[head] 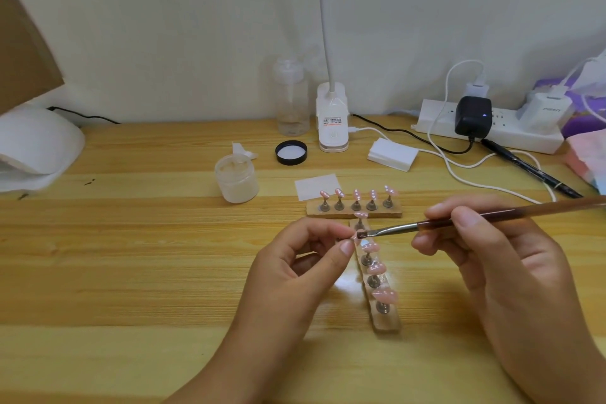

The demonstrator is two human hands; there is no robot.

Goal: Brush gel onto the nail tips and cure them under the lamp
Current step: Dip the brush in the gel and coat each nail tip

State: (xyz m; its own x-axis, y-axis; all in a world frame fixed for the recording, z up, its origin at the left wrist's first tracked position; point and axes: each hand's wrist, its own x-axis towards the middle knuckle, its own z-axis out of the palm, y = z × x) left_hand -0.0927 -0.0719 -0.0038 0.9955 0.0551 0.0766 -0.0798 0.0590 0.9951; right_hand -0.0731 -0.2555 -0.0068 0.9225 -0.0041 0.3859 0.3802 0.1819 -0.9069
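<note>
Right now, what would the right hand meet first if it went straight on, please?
The right hand, pointing its slim brown brush leftward, would likely first meet the left hand pinching a pink nail tip.

Home desk set up for nail work. Pale wood-plank tabletop (131, 256) against a plain white wall (164, 26). White power strip (439, 121) crowded with chargers (473, 115) and loose cables (459, 170). Clip-on desk lamp (332, 118), clear pump bottle (292, 98), open jar (236, 179) with black lid (291, 152) nearby, white dome curing lamp (36, 147) at left edge. Two small stands (354, 211) of pink nail tips (355, 195) near the front.
</note>
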